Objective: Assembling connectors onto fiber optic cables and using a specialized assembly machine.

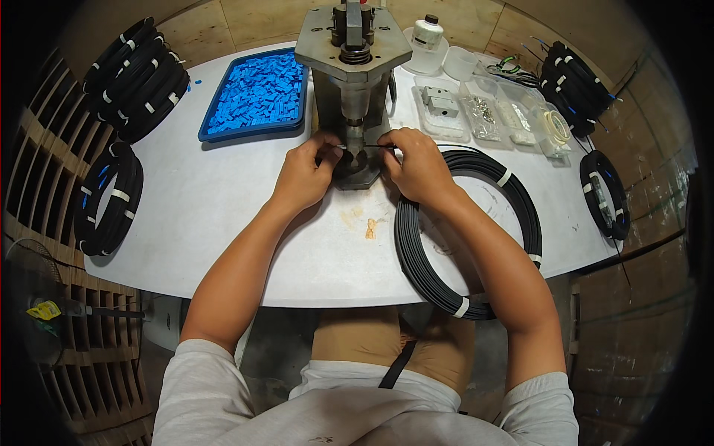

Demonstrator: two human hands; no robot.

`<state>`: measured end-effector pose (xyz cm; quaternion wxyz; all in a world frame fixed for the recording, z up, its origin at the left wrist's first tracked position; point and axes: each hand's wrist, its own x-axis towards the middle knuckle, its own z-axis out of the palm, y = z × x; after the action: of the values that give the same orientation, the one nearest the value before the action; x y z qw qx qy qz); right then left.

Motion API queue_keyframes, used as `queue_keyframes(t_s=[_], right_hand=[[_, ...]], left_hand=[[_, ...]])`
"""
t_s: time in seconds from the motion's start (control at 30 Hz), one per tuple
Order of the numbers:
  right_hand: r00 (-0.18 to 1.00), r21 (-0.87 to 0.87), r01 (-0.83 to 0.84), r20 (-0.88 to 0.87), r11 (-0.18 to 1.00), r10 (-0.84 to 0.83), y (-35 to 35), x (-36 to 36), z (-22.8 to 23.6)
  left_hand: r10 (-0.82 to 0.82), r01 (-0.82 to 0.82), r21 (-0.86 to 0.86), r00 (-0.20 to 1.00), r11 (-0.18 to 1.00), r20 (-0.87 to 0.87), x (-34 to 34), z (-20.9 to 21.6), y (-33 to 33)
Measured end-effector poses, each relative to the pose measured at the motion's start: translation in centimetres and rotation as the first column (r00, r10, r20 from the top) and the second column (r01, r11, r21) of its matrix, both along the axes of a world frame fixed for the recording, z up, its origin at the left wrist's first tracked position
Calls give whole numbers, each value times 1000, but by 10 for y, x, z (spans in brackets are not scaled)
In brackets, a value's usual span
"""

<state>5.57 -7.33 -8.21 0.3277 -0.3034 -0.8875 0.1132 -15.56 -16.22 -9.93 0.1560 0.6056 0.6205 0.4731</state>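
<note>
A grey metal bench press (316, 46) stands at the far middle of the white table, its ram lowered toward the base. My left hand (306, 169) is at the left of the ram, thumb and finger pinched on something small that I cannot make out. From the right, my right hand (418, 165) pinches the end of a black cable (391, 146) beside the press tooling. A large coil of black cable (407, 253), bound with white tape, lies under my right forearm. The exact contact at the tooling is too small to tell.
A dark tray (216, 137) of small blue plastic pieces stands left of the press. Stacked black coils (149, 82) and one more coil (110, 197) sit further left. At the right are clear boxes (483, 123) of small parts, a white bottle (428, 33), and more coils (569, 89).
</note>
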Motion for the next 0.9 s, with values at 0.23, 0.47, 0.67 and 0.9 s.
queue_keyframes(t_s=[0.23, 0.47, 0.67, 0.9], right_hand=[[1000, 12, 11, 27, 1000, -11, 0, 1, 0], [997, 159, 71, 2, 985, -72, -3, 2, -1], [994, 94, 84, 62, 992, -90, -1, 2, -1], [998, 83, 28, 52, 996, -33, 1, 2, -1]], left_hand=[[-11, 11, 0, 1000, 1000, 4, -1, 1, 0], [0, 0, -45, 1000, 999, 10, 0, 2, 0], [5, -5, -48, 1000, 999, 3, 1, 4, -1], [2, -1, -61, 1000, 998, 10, 0, 3, -1]])
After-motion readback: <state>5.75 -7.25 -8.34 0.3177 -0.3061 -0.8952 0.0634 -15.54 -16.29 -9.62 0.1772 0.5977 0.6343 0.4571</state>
